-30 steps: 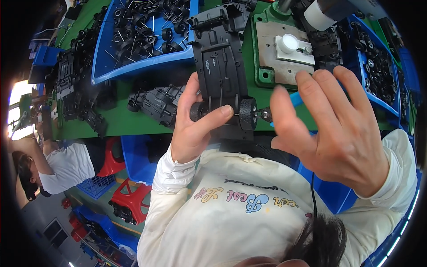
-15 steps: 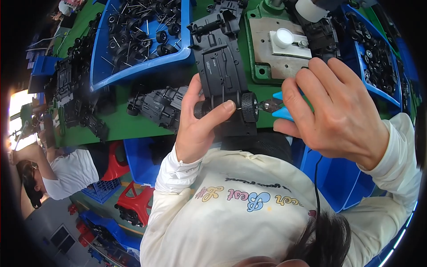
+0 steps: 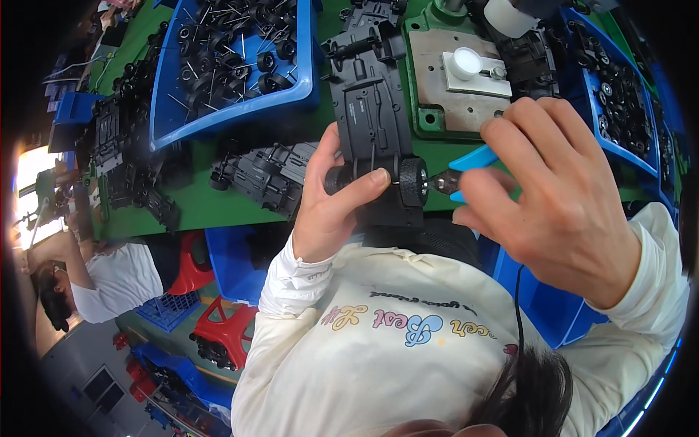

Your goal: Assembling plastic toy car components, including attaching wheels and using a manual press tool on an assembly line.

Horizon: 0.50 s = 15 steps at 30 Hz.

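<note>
While my left hand [image 3: 331, 211] is clamped on the rear end of a black toy car chassis [image 3: 371, 124], underside up, the thumb lies across the axle between its two small black wheels [image 3: 413, 181], and my palm hides most of the left wheel. The chassis stretches away from me over the green bench [image 3: 218, 207], its far end blurring into other black parts. My right hand [image 3: 553, 197] is closed around pliers with blue handles [image 3: 470, 160]; only a bit of handle and the dark tip show past my fingers, the tip just beside the right wheel, though I cannot tell whether it touches the hub. Beyond the chassis sits a grey metal plate on a green base [image 3: 437, 87] with a white knob on it, its top edge cut off. A blue tray [image 3: 240, 109] to the left holds loose wheels and thin axles, too small to count. Another blue tray [image 3: 619, 146] at the right is partly behind my hand. Another dark chassis [image 3: 266, 171] lies on the bench near my left wrist. At the lower left a person in a white shirt [image 3: 109, 280] is partly out of view.
</note>
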Each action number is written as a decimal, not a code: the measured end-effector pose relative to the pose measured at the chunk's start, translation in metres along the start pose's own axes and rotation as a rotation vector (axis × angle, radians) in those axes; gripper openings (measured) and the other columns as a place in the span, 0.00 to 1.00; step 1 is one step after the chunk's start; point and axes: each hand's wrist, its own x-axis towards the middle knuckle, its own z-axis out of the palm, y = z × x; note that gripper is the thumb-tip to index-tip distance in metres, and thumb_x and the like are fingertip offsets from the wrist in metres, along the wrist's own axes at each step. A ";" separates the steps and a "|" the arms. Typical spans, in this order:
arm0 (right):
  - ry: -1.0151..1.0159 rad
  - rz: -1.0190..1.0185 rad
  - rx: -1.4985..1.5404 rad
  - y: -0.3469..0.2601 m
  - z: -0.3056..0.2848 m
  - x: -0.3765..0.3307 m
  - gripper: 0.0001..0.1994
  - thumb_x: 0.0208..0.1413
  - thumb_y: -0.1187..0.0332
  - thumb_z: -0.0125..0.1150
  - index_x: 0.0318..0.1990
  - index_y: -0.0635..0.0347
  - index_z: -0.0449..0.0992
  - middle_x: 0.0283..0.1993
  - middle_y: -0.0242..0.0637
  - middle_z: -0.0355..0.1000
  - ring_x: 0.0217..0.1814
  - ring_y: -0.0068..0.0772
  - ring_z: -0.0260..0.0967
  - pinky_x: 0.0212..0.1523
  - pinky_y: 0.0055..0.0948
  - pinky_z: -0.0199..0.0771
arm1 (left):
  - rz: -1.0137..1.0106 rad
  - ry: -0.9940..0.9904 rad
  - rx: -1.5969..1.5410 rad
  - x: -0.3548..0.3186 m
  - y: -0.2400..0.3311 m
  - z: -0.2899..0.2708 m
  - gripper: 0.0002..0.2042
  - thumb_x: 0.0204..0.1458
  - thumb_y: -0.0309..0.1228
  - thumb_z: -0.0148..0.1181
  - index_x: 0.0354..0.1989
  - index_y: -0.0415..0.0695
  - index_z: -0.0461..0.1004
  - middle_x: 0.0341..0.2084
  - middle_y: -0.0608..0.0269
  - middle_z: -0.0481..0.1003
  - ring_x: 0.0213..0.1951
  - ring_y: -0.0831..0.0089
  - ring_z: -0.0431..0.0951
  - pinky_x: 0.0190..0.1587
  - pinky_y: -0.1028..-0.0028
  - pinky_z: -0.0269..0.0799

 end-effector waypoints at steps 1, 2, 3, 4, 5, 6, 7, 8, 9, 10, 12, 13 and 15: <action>0.001 0.003 0.003 -0.002 0.003 0.000 0.19 0.26 0.63 0.72 0.26 0.62 0.71 0.39 0.43 0.67 0.44 0.46 0.67 0.45 0.42 0.70 | -0.004 -0.004 -0.001 0.000 0.001 0.001 0.27 0.50 0.22 0.60 0.61 0.41 0.62 0.48 0.60 0.74 0.50 0.74 0.75 0.54 0.72 0.69; 0.075 0.061 0.056 -0.004 0.007 0.000 0.19 0.25 0.64 0.72 0.24 0.62 0.71 0.40 0.44 0.68 0.45 0.47 0.67 0.46 0.43 0.69 | -0.007 -0.009 -0.002 0.001 0.003 0.001 0.27 0.50 0.22 0.60 0.61 0.41 0.62 0.48 0.60 0.74 0.49 0.74 0.75 0.54 0.72 0.69; 0.150 0.119 0.108 -0.005 0.009 0.000 0.18 0.23 0.64 0.72 0.23 0.62 0.70 0.41 0.44 0.68 0.46 0.48 0.67 0.48 0.45 0.69 | -0.011 -0.014 -0.003 0.002 0.003 0.002 0.28 0.50 0.22 0.61 0.61 0.41 0.62 0.47 0.60 0.74 0.49 0.74 0.75 0.54 0.72 0.69; 0.151 0.119 0.113 -0.006 0.009 0.000 0.18 0.23 0.64 0.72 0.23 0.62 0.70 0.41 0.44 0.68 0.46 0.48 0.67 0.48 0.45 0.69 | -0.013 -0.011 0.000 0.001 0.003 0.001 0.28 0.50 0.22 0.61 0.61 0.41 0.62 0.47 0.60 0.74 0.49 0.74 0.75 0.54 0.72 0.69; 0.139 0.121 0.100 -0.006 0.007 -0.001 0.18 0.23 0.64 0.72 0.23 0.62 0.70 0.42 0.44 0.68 0.47 0.48 0.67 0.48 0.45 0.69 | 0.032 -0.020 0.083 0.002 0.002 0.000 0.28 0.49 0.22 0.62 0.61 0.40 0.62 0.47 0.61 0.74 0.49 0.75 0.75 0.53 0.73 0.69; 0.126 0.122 0.086 -0.007 0.005 -0.001 0.18 0.24 0.64 0.72 0.23 0.63 0.70 0.42 0.45 0.68 0.47 0.49 0.67 0.48 0.45 0.68 | 0.078 -0.029 0.166 0.002 0.002 -0.001 0.28 0.49 0.22 0.62 0.60 0.40 0.62 0.47 0.61 0.75 0.49 0.75 0.75 0.52 0.74 0.70; 0.112 0.127 0.070 -0.007 0.001 -0.002 0.18 0.24 0.64 0.72 0.23 0.63 0.70 0.42 0.45 0.68 0.47 0.49 0.66 0.48 0.45 0.68 | 0.076 -0.030 0.168 0.001 0.003 -0.001 0.28 0.49 0.22 0.62 0.60 0.40 0.62 0.47 0.61 0.75 0.49 0.75 0.75 0.52 0.74 0.70; 0.099 0.131 0.054 -0.008 -0.003 -0.003 0.18 0.25 0.64 0.72 0.23 0.64 0.70 0.43 0.45 0.68 0.47 0.50 0.66 0.48 0.45 0.68 | 0.143 -0.038 0.220 0.001 0.004 -0.001 0.28 0.48 0.22 0.63 0.60 0.39 0.62 0.47 0.61 0.75 0.49 0.75 0.75 0.52 0.74 0.70; 0.085 0.134 0.037 -0.009 -0.008 -0.004 0.18 0.25 0.65 0.72 0.23 0.64 0.70 0.43 0.46 0.68 0.48 0.50 0.66 0.47 0.45 0.68 | 0.212 -0.045 0.273 0.000 0.005 -0.001 0.29 0.48 0.22 0.64 0.60 0.39 0.62 0.46 0.61 0.75 0.48 0.76 0.75 0.51 0.74 0.70; 0.073 0.135 0.020 -0.009 -0.014 -0.005 0.18 0.26 0.65 0.72 0.23 0.64 0.70 0.43 0.46 0.68 0.48 0.51 0.66 0.47 0.45 0.68 | 0.260 -0.080 0.275 0.002 0.003 -0.003 0.29 0.47 0.22 0.65 0.60 0.38 0.62 0.47 0.60 0.75 0.47 0.75 0.75 0.51 0.74 0.70; 0.048 0.135 -0.014 -0.010 -0.025 -0.006 0.18 0.27 0.65 0.72 0.23 0.65 0.70 0.44 0.47 0.68 0.48 0.52 0.66 0.47 0.46 0.68 | 0.238 -0.040 0.248 -0.001 0.002 -0.008 0.30 0.47 0.21 0.64 0.61 0.38 0.62 0.47 0.59 0.75 0.48 0.74 0.76 0.52 0.74 0.70; 0.039 0.130 -0.031 -0.009 -0.029 -0.006 0.18 0.27 0.65 0.72 0.23 0.66 0.70 0.44 0.47 0.68 0.49 0.52 0.65 0.47 0.46 0.67 | 0.219 0.002 0.221 -0.001 0.003 -0.011 0.30 0.47 0.21 0.64 0.61 0.38 0.62 0.48 0.58 0.75 0.48 0.72 0.76 0.53 0.73 0.70; 0.023 0.116 -0.063 -0.007 -0.034 -0.004 0.18 0.28 0.65 0.72 0.23 0.67 0.70 0.45 0.48 0.68 0.49 0.53 0.65 0.47 0.46 0.67 | 0.169 -0.012 0.076 0.001 0.009 -0.025 0.31 0.48 0.21 0.60 0.64 0.37 0.61 0.52 0.54 0.74 0.51 0.66 0.77 0.56 0.69 0.70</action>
